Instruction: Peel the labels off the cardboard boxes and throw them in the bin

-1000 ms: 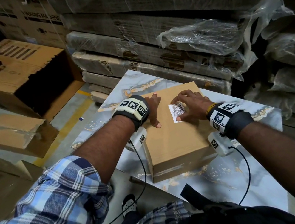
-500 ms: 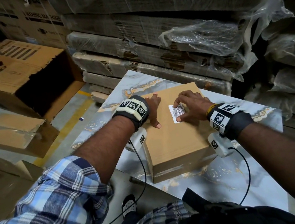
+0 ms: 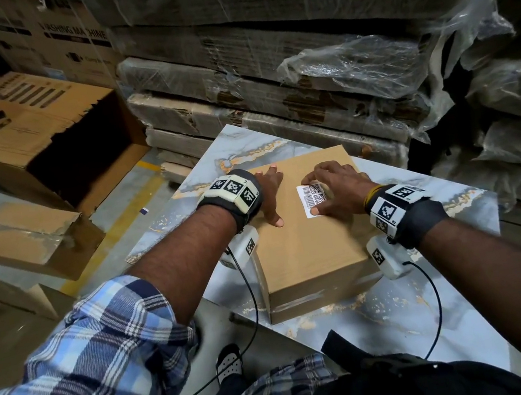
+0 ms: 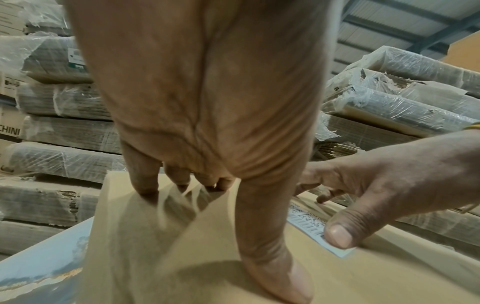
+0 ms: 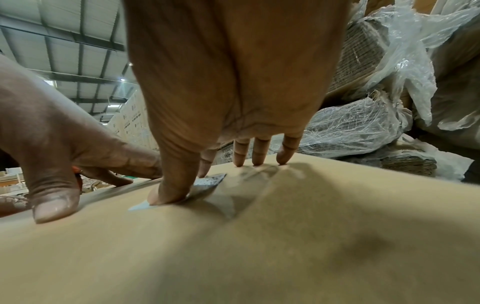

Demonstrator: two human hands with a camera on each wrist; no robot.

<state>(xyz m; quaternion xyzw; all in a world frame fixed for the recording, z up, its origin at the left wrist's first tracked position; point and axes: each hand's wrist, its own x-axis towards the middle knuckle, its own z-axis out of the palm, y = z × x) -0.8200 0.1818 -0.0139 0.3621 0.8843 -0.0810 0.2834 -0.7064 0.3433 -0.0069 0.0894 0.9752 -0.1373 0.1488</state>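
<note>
Centrally, cardboard box point(image 3: 309, 244) on marble table point(image 3: 394, 313); wrapped cardboard stacks point(image 3: 285, 88) behind. Left hand point(image 3: 270, 192) flat on box; right hand point(image 3: 338, 190), fingers spread, thumb pressing label point(image 3: 312, 198).

Head view looking down, wrist views close along fingers, all sharing box top point(image 3: 308, 241)

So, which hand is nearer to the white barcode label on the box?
Right. The right hand touches the label, its thumb on the near corner. The left hand presses flat on the box, apart from the label, to its left.
</note>
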